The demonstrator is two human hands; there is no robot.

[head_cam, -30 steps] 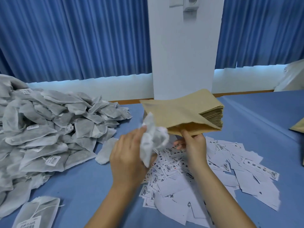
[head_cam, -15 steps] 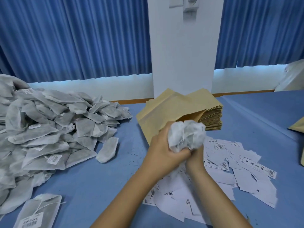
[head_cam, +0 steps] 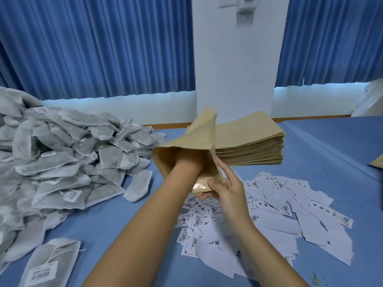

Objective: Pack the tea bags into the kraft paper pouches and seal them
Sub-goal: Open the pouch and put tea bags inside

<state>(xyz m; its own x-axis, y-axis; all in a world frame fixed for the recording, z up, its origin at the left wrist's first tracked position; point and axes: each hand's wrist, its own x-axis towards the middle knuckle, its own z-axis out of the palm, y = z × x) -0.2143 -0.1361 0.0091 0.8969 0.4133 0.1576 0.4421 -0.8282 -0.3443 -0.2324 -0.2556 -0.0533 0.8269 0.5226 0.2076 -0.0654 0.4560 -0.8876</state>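
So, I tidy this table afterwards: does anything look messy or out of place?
Yes. The paper labels lie scattered and overlapping on the table rather than stacked, and one tea bag lies loose beside the heap. The pouch stack looks tidy.

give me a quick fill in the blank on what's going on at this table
The right hand holds the mouth of a pouch, and the ___ hand is hidden inside it.
The tablecloth is ___.
The heap of tea bags lies to the ___ of the stack of pouches.
Missing words: left; blue; left.
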